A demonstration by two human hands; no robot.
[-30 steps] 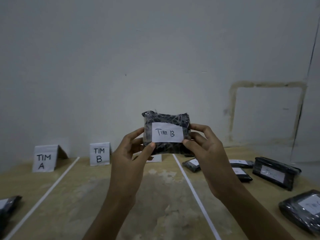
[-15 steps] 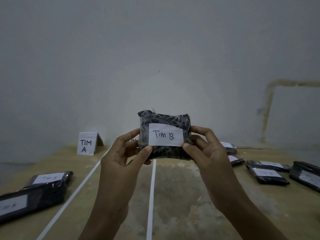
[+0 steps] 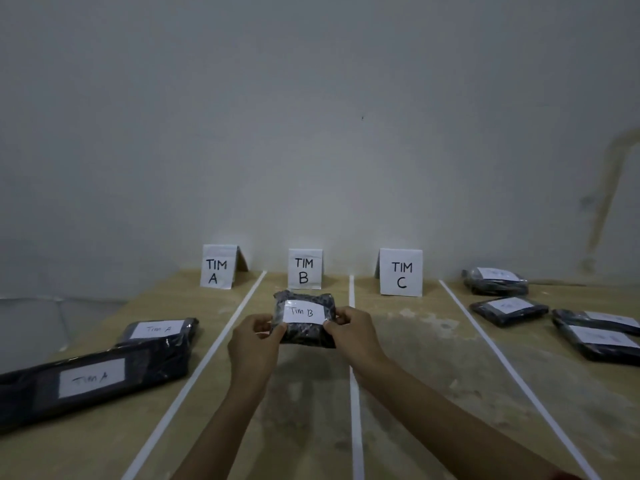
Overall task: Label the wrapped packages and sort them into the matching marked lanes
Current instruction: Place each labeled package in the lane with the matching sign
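A pale grey wall (image 3: pixel 311 116) fills the upper half of the view, from nine o'clock across to three o'clock. Below it lies a light wooden table (image 3: pixel 433 375), divided into lanes by three white tape lines: one (image 3: pixel 194 375) toward seven o'clock, one (image 3: pixel 354 393) at six o'clock and one (image 3: pixel 512 372) toward four o'clock.

At eight o'clock, in the leftmost lane, lies a long dark wrapped package (image 3: pixel 93 386) with a white label reading "Tim A". A shorter package (image 3: pixel 162 332) with the same label lies just behind it, touching it.

At three to four o'clock, beyond the rightmost line, four dark labelled packages (image 3: pixel 509 310) lie close together; their writing is too blurred to read.

Three folded paper signs stand along the wall at the far end of the lanes: "TIM A" sign (image 3: pixel 216 268), "TIM B" sign (image 3: pixel 304 270) and "TIM C" sign (image 3: pixel 401 273).

At six o'clock, two bare arms reach forward. The left hand (image 3: pixel 254 344) and right hand (image 3: pixel 353 336) each pinch one side of a small dark wrapped parcel (image 3: pixel 304 332), thumbs on top. The parcel sits low in the middle lane, just in front of the "TIM B" sign; whether it touches the table cannot be told. Its white sticker (image 3: pixel 303 312) reads "Tim B".
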